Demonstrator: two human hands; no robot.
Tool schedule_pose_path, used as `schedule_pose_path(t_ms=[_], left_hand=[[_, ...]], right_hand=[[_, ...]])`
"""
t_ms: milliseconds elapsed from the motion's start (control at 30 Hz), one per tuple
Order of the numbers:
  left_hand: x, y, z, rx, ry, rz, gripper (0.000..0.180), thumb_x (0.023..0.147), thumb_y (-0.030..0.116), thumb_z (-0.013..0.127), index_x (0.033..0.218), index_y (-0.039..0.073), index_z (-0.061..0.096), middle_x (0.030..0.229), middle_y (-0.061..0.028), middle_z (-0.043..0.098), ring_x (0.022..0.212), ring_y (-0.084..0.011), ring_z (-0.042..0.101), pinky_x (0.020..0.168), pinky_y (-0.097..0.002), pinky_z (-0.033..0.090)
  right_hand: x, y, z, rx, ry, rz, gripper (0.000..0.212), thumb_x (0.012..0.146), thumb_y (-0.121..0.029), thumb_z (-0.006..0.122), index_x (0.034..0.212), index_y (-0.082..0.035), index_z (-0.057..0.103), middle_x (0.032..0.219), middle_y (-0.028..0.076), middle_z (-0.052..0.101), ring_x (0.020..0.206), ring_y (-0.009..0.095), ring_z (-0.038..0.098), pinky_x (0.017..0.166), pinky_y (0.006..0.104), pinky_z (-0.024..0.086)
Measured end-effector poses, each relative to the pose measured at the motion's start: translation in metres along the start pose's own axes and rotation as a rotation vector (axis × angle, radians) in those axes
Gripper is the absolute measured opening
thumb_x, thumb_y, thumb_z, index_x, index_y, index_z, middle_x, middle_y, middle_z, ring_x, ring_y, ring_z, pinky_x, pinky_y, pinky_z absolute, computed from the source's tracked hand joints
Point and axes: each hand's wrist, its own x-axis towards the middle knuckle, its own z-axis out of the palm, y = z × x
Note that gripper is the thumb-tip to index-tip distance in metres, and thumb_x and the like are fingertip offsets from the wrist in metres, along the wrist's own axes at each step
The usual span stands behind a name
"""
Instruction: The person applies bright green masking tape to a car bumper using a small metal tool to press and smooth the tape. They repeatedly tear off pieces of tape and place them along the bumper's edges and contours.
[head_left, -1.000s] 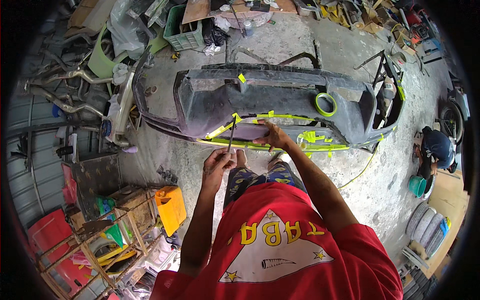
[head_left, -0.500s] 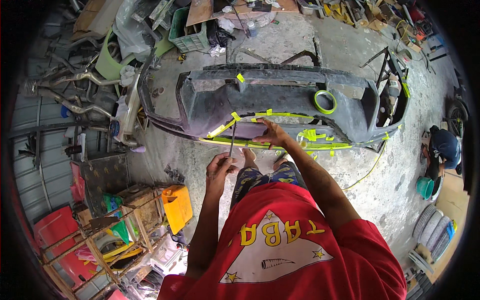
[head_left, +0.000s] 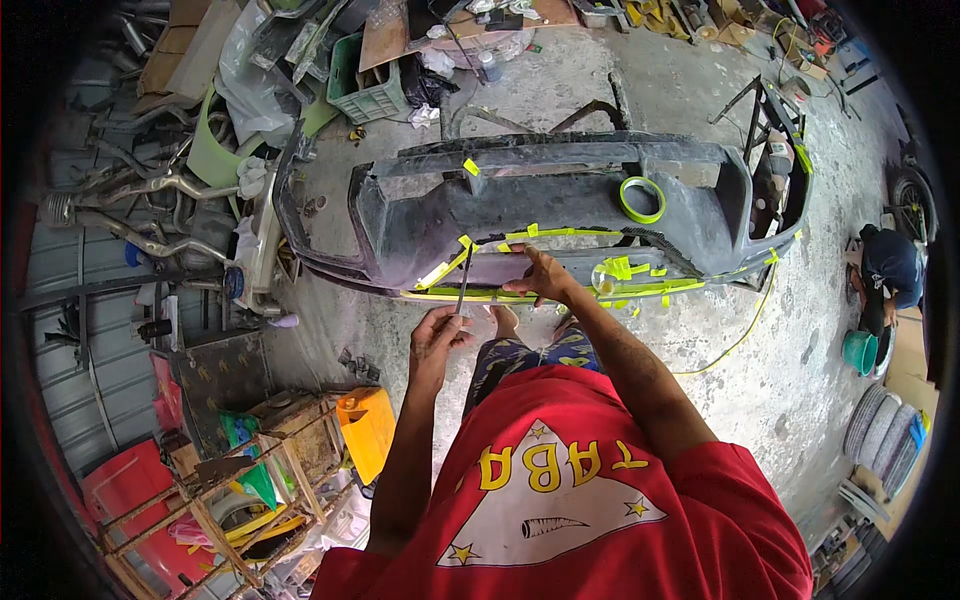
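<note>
A black and grey car bumper [head_left: 520, 205] lies in front of me, with strips of yellow-green masking tape [head_left: 570, 232] along its cut-out edges. Pinched in my left hand [head_left: 436, 343] is a thin, dark, narrow tool [head_left: 466, 272], whose exact kind I cannot make out. Its far end reaches the taped edge of the bumper's opening. My right hand [head_left: 543, 276] is open at the same opening, thumb and fingers apart. One fingertip is by the upper taped edge; whether it touches is unclear. A roll of green tape [head_left: 642, 200] rests on the bumper.
A small round container [head_left: 604, 280] sits near tape pieces right of my right hand. Exhaust pipes [head_left: 160, 190] and a green crate [head_left: 368, 85] lie at the far left. Nearer left are a yellow-orange container [head_left: 364, 430] and a rusty frame [head_left: 220, 500]. Another person [head_left: 888, 275] crouches by a teal bucket [head_left: 859, 352].
The view has shifted slightly. Both hands keep nearly the same places at the bumper, and the narrow tool stays in my left hand.
</note>
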Motion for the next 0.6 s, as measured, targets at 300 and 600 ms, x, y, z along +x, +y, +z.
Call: schedule_pose_path(t_ms=[300, 600], left_hand=[[0.01, -0.001, -0.006, 0.263, -0.028, 0.053, 0.029, 0.101, 0.017, 0.061, 0.124, 0.0, 0.057, 0.103, -0.0138, 0.072, 0.076, -0.0186, 0.071, 0.07, -0.0278, 0.053], [0.029, 0.023, 0.011, 0.205, -0.021, 0.158, 0.026, 0.104, 0.02, 0.055, 0.122, 0.001, 0.053, 0.104, -0.015, 0.072, 0.078, -0.0164, 0.068, 0.073, -0.0286, 0.052]], right_hand=[[0.008, 0.007, 0.001, 0.016, 0.002, 0.002, 0.088, 0.076, -0.014, 0.087, 0.149, -0.009, 0.039, 0.093, 0.014, 0.073, 0.078, 0.022, 0.073, 0.051, 0.0372, 0.062], [0.002, 0.007, 0.003, -0.059, 0.062, -0.086, 0.087, 0.072, -0.021, 0.09, 0.144, -0.008, 0.044, 0.112, 0.022, 0.07, 0.092, 0.034, 0.073, 0.06, 0.0437, 0.065]])
